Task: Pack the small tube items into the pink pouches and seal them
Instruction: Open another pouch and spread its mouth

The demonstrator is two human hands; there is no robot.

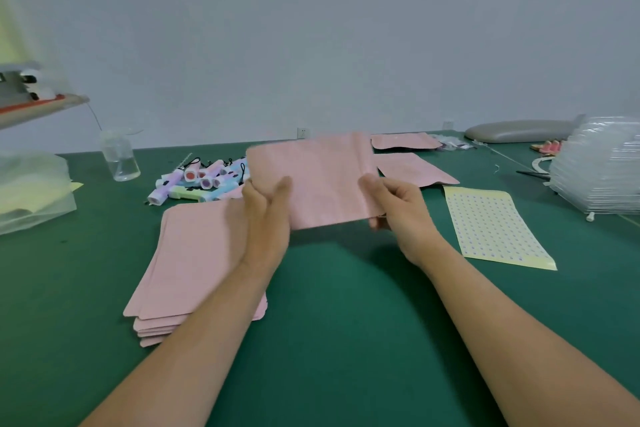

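Being gripped at opposite edges by left hand (268,218) and right hand (401,208): pink pouch (318,180). Risk: mouth could be left shut by clinging layers.

Small packing workshop: green work table (346,322), pink pouch stack (194,260) at 8 o'clock, tube pile (201,180) at 10, sticker sheet (491,225) at 3, clear tray stack (599,166) at 2.

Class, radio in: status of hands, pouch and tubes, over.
Left hand and right hand each pinch one pink pouch, held aloft. Tubes heaped beyond it, loose. Nothing in the way.
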